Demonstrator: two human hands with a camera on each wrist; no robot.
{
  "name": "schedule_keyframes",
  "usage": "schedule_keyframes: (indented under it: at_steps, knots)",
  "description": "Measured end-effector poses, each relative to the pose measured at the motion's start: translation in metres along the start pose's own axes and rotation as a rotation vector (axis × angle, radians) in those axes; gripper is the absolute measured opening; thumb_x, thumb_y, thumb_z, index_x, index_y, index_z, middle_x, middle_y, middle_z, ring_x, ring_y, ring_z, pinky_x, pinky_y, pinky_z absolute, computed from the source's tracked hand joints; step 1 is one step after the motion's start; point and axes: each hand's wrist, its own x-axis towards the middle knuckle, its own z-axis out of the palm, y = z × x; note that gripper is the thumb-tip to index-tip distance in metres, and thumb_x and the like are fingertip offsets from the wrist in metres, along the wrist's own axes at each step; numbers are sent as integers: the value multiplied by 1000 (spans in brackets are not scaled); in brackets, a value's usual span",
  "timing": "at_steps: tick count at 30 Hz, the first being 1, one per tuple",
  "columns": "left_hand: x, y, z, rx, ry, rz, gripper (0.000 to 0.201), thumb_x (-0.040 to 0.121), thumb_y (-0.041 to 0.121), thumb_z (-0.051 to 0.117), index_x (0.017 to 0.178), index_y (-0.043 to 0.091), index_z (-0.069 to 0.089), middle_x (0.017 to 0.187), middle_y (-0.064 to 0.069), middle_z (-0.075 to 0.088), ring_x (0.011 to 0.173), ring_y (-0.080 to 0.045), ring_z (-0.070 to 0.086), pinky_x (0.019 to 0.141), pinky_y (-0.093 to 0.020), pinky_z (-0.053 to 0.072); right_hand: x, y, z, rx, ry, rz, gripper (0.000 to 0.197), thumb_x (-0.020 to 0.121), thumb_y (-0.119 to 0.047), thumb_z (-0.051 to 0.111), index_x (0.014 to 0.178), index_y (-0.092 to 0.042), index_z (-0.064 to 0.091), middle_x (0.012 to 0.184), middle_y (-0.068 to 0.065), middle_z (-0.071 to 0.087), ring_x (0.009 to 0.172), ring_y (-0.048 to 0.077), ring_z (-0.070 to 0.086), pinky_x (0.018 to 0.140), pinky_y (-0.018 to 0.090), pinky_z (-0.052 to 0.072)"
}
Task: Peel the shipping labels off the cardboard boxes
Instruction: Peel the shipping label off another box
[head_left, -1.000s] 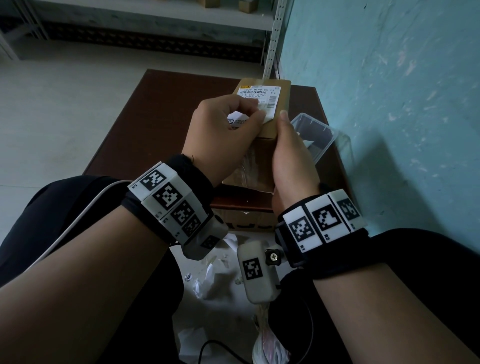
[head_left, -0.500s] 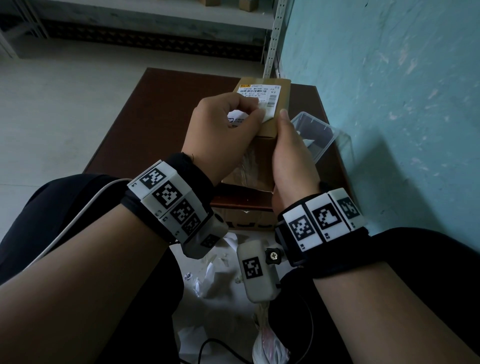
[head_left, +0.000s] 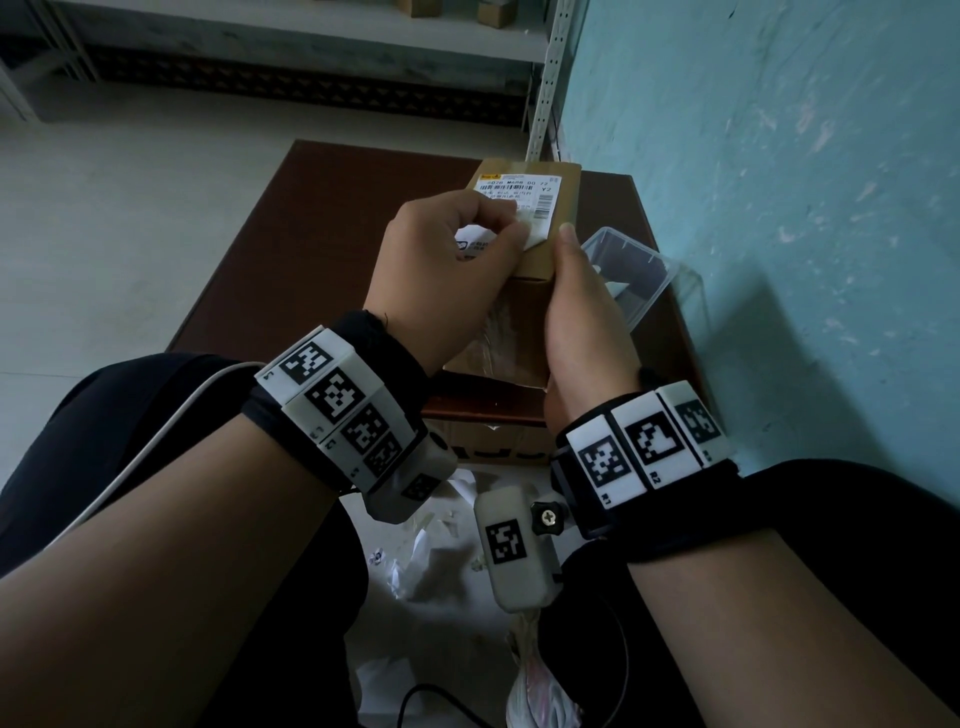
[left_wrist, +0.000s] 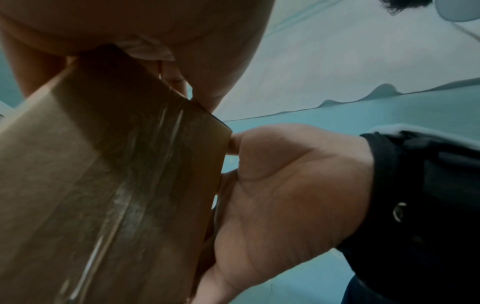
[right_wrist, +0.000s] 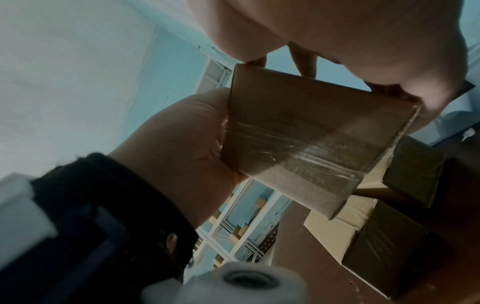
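The box (head_left: 530, 260) is plain tan cardboard with a strip of clear glossy tape along its near face. Its label (head_left: 524, 200) is white with black print and barcodes and a small yellow patch at the far left corner. The tabletop (head_left: 311, 218) is dark reddish brown. On the right stands a see-through colourless plastic tub (head_left: 631, 270). The wall (head_left: 779, 182) to the right is turquoise with pale scuffed flecks. The wristbands (head_left: 644, 441) are black, carrying white blocks printed with black square code patterns. The floor (head_left: 130, 208) on the left is pale grey, and white paper scraps (head_left: 415, 566) lie on it close by.
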Motion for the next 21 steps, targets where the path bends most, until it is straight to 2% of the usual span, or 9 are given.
schedule_keyframes:
  at_steps: [15, 21]
  knots:
    - [-1, 1, 0, -23, 24, 4, 9, 94, 26, 70, 95, 20, 77, 111, 10, 74, 109, 4, 66, 94, -22, 55, 2, 3, 1, 27, -6, -2, 63, 102, -72, 39, 149, -36, 61, 132, 1, 74, 117, 22, 73, 101, 49, 61]
    - [-1, 1, 0, -31, 36, -2, 10, 93, 25, 71, 95, 18, 78, 109, 9, 75, 108, 4, 67, 96, -24, 56, -1, 1, 0, 15, -2, 7, 57, 108, -67, 39, 149, -35, 62, 132, 1, 74, 116, 22, 73, 102, 49, 61]
